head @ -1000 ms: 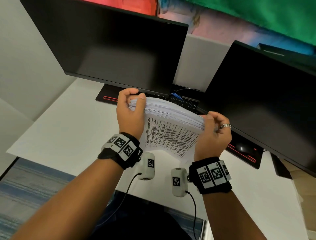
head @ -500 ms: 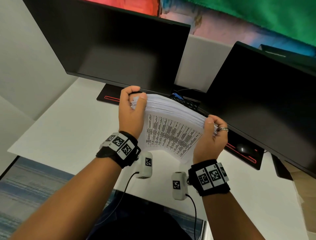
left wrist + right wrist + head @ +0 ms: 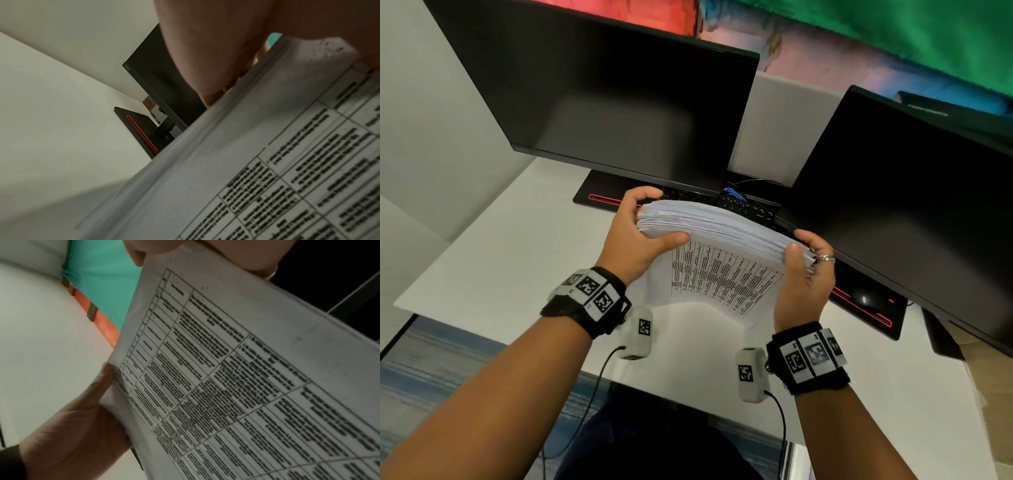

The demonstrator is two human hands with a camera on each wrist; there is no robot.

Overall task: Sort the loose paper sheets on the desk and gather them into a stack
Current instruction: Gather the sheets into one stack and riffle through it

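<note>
A thick stack of printed sheets [image 3: 719, 260] stands on its edge above the white desk [image 3: 493, 270], its front page showing a printed table. My left hand [image 3: 640, 236] grips the stack's left end, thumb on the front page and fingers behind. My right hand [image 3: 803, 270] grips the right end the same way, a ring on one finger. The left wrist view shows the stack [image 3: 246, 170] from below beside my palm. In the right wrist view the stack's front page [image 3: 236, 369] fills the frame, with my left hand [image 3: 82, 426] at its far edge.
Two dark monitors [image 3: 619, 113] [image 3: 914, 212] stand close behind the stack. A black keyboard [image 3: 743, 205] and a black mat with red trim [image 3: 599, 197] lie under them. A black mouse [image 3: 866, 299] sits on the mat at the right.
Both hands have shifted their hold on the stack: my left thumb now lies across the front page, and the top edge looks a little more even.
</note>
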